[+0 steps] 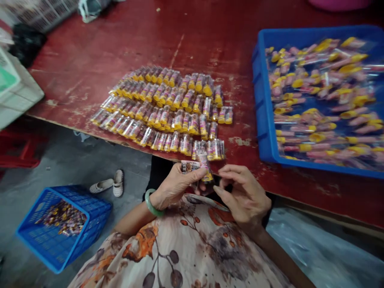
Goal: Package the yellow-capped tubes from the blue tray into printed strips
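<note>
My left hand (181,182), a green bangle on its wrist, is closed on a small clear tube (204,164) with a yellow end. A printed card or label stack (189,166) also sits in its fingers. Just to the right hovers my right hand (241,192), its bent fingers apart and nothing visible between them. Beyond both hands, rows of similar yellow-ended tubes (168,114) stand close together on the red table (135,44). The lettering on the tube and card is too small to read.
At the right a blue tray (265,120) holds many pink-and-yellow wrapped pieces. On the floor at the left, a blue crate (90,228) contains a heap of small items, near a pair of white clogs (118,183). A pale box (18,88) stands at the table's left end.
</note>
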A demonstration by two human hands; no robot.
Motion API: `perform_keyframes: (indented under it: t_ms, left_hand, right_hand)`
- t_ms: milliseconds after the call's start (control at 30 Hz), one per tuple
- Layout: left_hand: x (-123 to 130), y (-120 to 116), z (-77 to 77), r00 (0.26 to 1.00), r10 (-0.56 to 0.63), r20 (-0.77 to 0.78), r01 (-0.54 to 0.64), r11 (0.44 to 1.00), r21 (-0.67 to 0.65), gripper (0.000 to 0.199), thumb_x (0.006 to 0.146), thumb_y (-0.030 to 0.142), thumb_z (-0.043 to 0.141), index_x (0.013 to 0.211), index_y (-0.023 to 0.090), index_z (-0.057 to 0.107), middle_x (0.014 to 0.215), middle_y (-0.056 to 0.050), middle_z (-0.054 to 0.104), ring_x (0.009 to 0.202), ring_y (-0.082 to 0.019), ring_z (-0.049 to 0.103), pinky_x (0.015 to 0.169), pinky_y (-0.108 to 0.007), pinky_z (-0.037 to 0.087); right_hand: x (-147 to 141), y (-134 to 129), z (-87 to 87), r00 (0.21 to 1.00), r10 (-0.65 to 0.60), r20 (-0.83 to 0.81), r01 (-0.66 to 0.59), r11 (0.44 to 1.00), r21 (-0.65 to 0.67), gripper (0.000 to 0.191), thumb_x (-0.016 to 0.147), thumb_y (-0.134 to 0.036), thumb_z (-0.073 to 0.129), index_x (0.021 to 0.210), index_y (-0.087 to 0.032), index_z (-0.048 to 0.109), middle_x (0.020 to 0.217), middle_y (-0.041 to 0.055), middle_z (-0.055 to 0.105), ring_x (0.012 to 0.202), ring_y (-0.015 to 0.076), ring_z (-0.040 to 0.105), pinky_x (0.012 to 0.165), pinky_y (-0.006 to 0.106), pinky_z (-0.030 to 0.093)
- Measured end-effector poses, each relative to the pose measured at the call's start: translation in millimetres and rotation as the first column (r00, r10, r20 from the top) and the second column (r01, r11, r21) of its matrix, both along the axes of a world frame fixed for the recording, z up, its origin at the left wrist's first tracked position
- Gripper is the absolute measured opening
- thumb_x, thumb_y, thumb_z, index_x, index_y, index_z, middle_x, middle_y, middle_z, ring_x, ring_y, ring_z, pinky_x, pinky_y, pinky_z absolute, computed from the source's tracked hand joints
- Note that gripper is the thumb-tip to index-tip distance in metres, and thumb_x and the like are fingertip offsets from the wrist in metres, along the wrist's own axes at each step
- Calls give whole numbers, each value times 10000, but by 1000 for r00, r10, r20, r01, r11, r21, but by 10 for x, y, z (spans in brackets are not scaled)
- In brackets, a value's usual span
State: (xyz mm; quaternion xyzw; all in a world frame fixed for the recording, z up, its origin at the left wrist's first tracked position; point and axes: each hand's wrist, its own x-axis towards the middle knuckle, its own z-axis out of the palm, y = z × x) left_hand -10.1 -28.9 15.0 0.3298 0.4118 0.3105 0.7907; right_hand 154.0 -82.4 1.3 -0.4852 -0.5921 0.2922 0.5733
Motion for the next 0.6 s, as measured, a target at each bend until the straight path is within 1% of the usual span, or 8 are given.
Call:
perform_keyframes:
  t_ms: [100, 167, 300, 400, 433, 500, 567, 600]
  left_hand:
    - [-373, 151, 27, 942, 167, -292, -105, 971, 215, 380, 731, 510, 736, 720, 139, 659, 533, 11, 578, 430, -84, 486, 421, -206, 404]
    - [-676, 319, 77, 821, 280, -497, -93, 926, 367, 379, 712, 511, 742, 752, 140, 673, 511, 29, 547, 436, -89, 460, 429, -216, 369]
    - [-1144, 739, 223, 390, 431, -814, 190, 827, 529, 349, 723, 453, 723, 607, 143, 612, 466, 49, 411, 485, -88, 371, 484, -246, 252]
    - [-1288, 990, 296, 127, 506, -853, 368, 775, 514, 386, 708, 349, 731, 482, 155, 486, 468, 45, 328, 533, -93, 333, 532, -281, 202]
    - [-1306, 1037, 307, 94, 519, -850, 391, 765, 511, 387, 697, 325, 738, 470, 159, 471, 467, 44, 321, 541, -98, 337, 542, -287, 199]
    - [-1311, 1068, 314, 120, 544, -831, 380, 748, 544, 346, 682, 302, 751, 484, 156, 508, 468, 39, 362, 557, -111, 380, 553, -281, 222]
    - [-1286, 1026, 315, 234, 620, -749, 254, 705, 662, 242, 669, 304, 775, 576, 150, 614, 512, 37, 478, 592, -126, 458, 568, -260, 289]
    - [-1263, 985, 317, 299, 695, -654, 116, 653, 748, 193, 665, 306, 788, 657, 156, 667, 563, 43, 544, 615, -130, 493, 585, -249, 336]
  right_hand:
    - [36, -13, 6, 1000, 19, 2, -19, 1000, 4, 307, 797, -49, 669, 1063, -201, 668, 1061, 64, 593, 684, 120, 540, 595, 302, 449]
    - [67, -11, -3, 999, 36, 25, -36, 999, 11, 286, 798, -37, 669, 1035, -196, 670, 1037, 60, 602, 700, 126, 552, 604, 303, 448]
    - [75, 16, -16, 994, 61, 87, -65, 997, 46, 253, 794, -28, 676, 987, -192, 672, 974, 48, 618, 688, 129, 563, 598, 299, 449]
    - [44, 23, 9, 993, 43, 110, -52, 996, 75, 227, 801, -58, 678, 972, -207, 671, 949, 39, 622, 639, 125, 555, 560, 297, 445]
    - [47, 27, 26, 992, 32, 123, -42, 996, 82, 215, 804, -71, 677, 964, -215, 669, 939, 36, 625, 626, 126, 554, 549, 298, 444]
    - [117, 61, 68, 984, -1, 178, -19, 994, 111, 194, 812, -94, 673, 950, -230, 664, 925, 34, 638, 634, 139, 572, 551, 304, 457]
    - [322, 164, 113, 957, -79, 278, 33, 986, 166, 172, 810, -115, 681, 927, -239, 666, 911, 35, 657, 697, 167, 612, 609, 324, 492]
    - [485, 244, 136, 931, -147, 334, 83, 977, 199, 158, 802, -122, 691, 906, -239, 673, 899, 35, 666, 741, 183, 631, 657, 338, 506]
